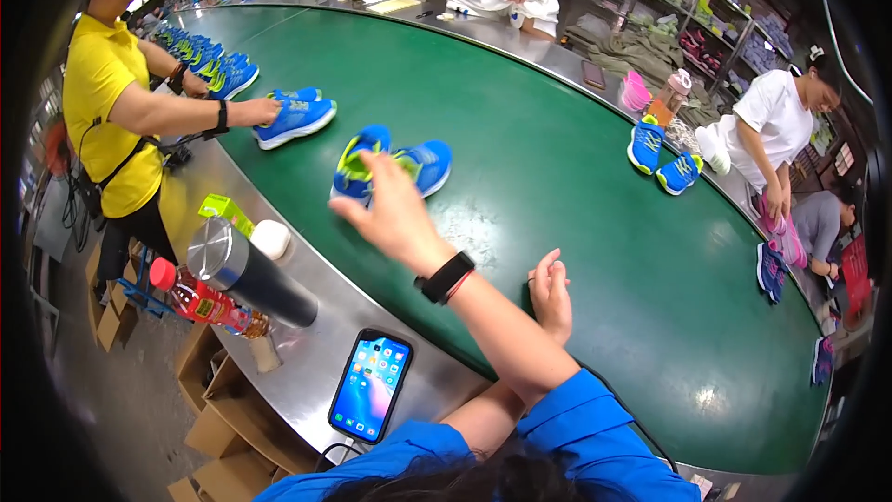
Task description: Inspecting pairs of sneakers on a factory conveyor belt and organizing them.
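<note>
My right hand (398, 214) reaches far to the left, its forearm crossing over my left one. Its thumb and fingers are apart, at the near side of a blue shoe with a lime lining (370, 141). I cannot tell whether the fingertips touch that shoe; part of it is hidden behind them. Close beside it stands a second blue shoe (433, 165) with a white sole. My left hand (550, 297) is over the green belt (595, 223), right of the crossed forearms, fingers loosely curled together with nothing visible in them.
A co-worker in yellow touches another blue pair (295, 121) at left. On the metal edge are a phone (372, 385), a dark flask (251, 270), a red-capped bottle (204, 299) and a green box (226, 214). Another blue pair (648, 144) lies at far right, near other workers.
</note>
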Tool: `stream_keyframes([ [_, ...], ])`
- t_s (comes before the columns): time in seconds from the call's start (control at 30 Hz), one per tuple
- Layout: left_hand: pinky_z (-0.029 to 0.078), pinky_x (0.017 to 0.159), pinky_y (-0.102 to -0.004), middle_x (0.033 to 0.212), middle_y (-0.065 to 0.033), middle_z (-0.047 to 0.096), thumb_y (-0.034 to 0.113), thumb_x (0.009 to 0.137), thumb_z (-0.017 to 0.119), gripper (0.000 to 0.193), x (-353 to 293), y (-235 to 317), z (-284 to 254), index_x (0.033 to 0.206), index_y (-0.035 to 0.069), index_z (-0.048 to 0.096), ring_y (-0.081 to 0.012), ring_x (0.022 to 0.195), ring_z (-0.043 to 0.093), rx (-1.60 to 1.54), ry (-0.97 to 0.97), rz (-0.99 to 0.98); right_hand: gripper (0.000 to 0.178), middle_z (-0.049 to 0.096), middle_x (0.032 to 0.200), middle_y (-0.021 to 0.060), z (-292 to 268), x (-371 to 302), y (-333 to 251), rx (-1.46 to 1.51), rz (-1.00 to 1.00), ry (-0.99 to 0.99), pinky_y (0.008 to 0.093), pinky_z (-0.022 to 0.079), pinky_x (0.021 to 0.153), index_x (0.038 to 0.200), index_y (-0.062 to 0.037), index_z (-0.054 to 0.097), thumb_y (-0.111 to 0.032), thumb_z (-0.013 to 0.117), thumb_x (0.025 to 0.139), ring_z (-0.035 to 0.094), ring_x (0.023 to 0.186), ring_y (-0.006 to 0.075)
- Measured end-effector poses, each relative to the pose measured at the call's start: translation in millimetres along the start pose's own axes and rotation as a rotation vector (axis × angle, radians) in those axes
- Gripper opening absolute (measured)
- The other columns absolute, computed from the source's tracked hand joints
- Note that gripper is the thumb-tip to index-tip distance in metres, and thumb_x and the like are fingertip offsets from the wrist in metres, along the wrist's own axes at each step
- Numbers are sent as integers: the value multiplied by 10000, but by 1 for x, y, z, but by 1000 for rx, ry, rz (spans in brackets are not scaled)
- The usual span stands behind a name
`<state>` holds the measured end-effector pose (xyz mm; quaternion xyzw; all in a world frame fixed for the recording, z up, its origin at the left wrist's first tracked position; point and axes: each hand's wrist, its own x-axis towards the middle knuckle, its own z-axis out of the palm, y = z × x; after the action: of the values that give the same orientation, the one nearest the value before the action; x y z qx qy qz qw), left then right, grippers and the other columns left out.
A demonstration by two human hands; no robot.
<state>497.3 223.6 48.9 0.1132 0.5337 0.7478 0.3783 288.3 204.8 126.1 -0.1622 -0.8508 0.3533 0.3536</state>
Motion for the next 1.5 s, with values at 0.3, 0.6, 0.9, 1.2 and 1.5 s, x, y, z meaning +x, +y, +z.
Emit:
stream_keyframes([
  [0.3,430,687,-248,927,-24,519,250,944,474,289,0,-9,-2,1141,65,577,-81,786,503,128,-127,-99,418,652,1071,141,-88,10,27,329,344,-62,317,528,786,1234,-59,538,-240,639,871,655,917,208],
  [0.6,483,541,-230,804,-23,605,171,926,516,187,-27,-30,14,1006,28,607,-79,647,575,279,-487,-221,545,429,1220,163,-299,-60,307,515,790,985,374,594,630,1304,-132,354,-3,596,833,601,794,279],
  [0.9,474,630,-279,842,-86,596,133,914,534,142,-48,-30,8,975,21,598,-160,695,586,344,-479,-82,790,268,1323,227,-336,-17,376,318,858,1387,356,622,671,1340,-215,312,-43,763,714,562,996,359],
  [1.2,473,605,-218,815,-20,577,164,928,546,162,-47,-16,11,929,15,610,-72,683,566,204,-461,-240,564,538,936,110,-364,-24,367,423,1044,1176,307,428,383,1073,-159,428,88,659,621,520,529,194],
  [1.5,425,724,-242,977,-27,562,151,936,503,101,-11,-3,-7,945,59,545,-80,816,492,89,56,124,477,525,1085,67,-391,-157,199,319,968,-145,192,384,466,1121,-175,473,13,666,728,595,647,121],
])
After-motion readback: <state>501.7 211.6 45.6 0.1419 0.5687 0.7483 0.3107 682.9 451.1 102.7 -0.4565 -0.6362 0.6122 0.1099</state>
